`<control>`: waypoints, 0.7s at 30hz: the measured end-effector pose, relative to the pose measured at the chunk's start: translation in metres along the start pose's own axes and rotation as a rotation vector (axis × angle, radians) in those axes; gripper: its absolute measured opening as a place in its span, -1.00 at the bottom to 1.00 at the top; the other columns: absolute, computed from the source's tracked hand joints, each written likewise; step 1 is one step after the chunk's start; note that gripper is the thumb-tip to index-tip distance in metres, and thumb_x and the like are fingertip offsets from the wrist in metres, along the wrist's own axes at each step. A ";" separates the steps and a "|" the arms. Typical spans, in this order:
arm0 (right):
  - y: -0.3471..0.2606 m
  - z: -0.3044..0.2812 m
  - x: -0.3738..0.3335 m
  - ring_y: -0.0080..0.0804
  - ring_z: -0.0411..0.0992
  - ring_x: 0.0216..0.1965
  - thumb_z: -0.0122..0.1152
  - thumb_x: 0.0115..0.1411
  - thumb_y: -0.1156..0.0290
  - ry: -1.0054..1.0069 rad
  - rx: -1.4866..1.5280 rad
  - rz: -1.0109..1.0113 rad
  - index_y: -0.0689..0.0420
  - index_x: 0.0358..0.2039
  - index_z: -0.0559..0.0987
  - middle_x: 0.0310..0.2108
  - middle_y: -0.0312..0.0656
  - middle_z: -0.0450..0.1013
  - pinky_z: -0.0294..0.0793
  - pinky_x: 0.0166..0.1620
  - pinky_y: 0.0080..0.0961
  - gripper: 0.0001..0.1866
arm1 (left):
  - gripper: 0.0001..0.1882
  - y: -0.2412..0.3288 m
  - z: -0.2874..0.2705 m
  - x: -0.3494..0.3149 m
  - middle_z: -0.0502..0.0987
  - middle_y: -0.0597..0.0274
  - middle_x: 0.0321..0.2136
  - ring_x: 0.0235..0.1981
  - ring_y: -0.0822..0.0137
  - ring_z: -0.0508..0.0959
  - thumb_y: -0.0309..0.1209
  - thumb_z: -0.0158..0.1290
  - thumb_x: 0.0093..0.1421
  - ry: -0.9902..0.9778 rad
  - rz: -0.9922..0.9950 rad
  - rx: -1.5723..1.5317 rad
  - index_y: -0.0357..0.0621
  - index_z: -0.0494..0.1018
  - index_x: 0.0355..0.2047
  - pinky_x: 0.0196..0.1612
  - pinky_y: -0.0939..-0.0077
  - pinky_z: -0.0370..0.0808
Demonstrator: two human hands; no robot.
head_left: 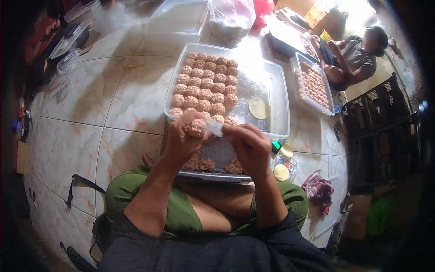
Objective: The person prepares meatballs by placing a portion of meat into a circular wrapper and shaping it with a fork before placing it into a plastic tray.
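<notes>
My left hand is closed around a bumpy pinkish-brown ball. Clear plastic film stretches from this ball to my right hand, whose fingers pinch the film's end. Both hands are just above the near edge of a clear plastic tub. Rows of similar bumpy balls fill the tub's left part, and a pale yellow disc lies on its right. Below my hands, a dark tray in front of my lap holds brown crumbly paste, partly hidden by my forearms.
Beside my right knee are more yellow discs and a crumpled checked cloth. Another tub of balls stands to the right, near a seated person. A lidded clear box and a filled plastic bag are at the back.
</notes>
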State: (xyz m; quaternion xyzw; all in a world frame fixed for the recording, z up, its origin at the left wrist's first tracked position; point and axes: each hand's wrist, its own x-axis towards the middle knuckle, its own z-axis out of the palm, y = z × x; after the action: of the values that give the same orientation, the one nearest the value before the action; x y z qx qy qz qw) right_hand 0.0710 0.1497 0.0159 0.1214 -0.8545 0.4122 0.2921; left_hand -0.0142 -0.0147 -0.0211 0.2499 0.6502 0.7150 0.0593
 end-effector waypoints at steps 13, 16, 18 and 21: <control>0.007 -0.037 0.001 -0.73 0.25 -0.58 0.17 0.16 0.49 -0.315 -0.049 0.549 0.20 -0.23 0.59 -0.63 -0.39 0.38 0.29 -0.53 -0.69 -0.84 | 0.03 0.009 -0.007 0.005 0.45 0.26 -0.35 -0.32 0.47 0.47 -0.50 0.22 0.02 0.066 0.144 -0.043 -0.14 -0.26 0.33 -0.27 0.59 0.45; 0.023 -0.029 -0.012 -0.61 0.34 -0.59 0.18 0.12 0.45 -0.746 -0.107 0.640 0.22 -0.28 0.58 -0.62 -0.24 0.43 0.37 -0.49 -0.54 -0.83 | 0.02 0.025 -0.007 0.007 0.47 0.12 -0.35 -0.30 0.44 0.48 -0.53 0.21 0.01 0.037 0.179 -0.049 -0.14 -0.26 0.32 -0.25 0.55 0.47; 0.040 0.003 -0.029 -0.18 0.46 -0.41 0.09 0.10 0.45 -0.738 -0.187 0.543 0.25 -0.28 0.57 -0.47 0.05 0.48 0.43 -0.28 -0.31 -0.79 | -0.06 0.031 -0.006 0.004 0.52 0.07 -0.34 -0.29 0.40 0.50 -0.53 0.23 -0.02 0.089 0.181 0.127 -0.16 -0.07 0.30 -0.24 0.51 0.49; 0.065 0.053 -0.036 0.03 0.47 -0.16 -0.02 0.11 0.47 -0.905 -0.341 0.733 0.24 -0.21 0.56 -0.28 0.17 0.48 0.42 -0.10 -0.23 -0.73 | -0.58 0.028 -0.010 0.010 0.57 0.18 -0.35 -0.35 0.38 0.53 -0.50 0.30 -0.08 0.155 0.341 0.316 -0.23 0.48 -0.16 -0.22 0.47 0.49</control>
State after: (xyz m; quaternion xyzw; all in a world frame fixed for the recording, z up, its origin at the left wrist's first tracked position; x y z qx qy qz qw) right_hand 0.0492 0.1483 -0.0730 -0.0661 -0.9341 0.2506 -0.2457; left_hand -0.0209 -0.0236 0.0079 0.3067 0.7050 0.6212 -0.1519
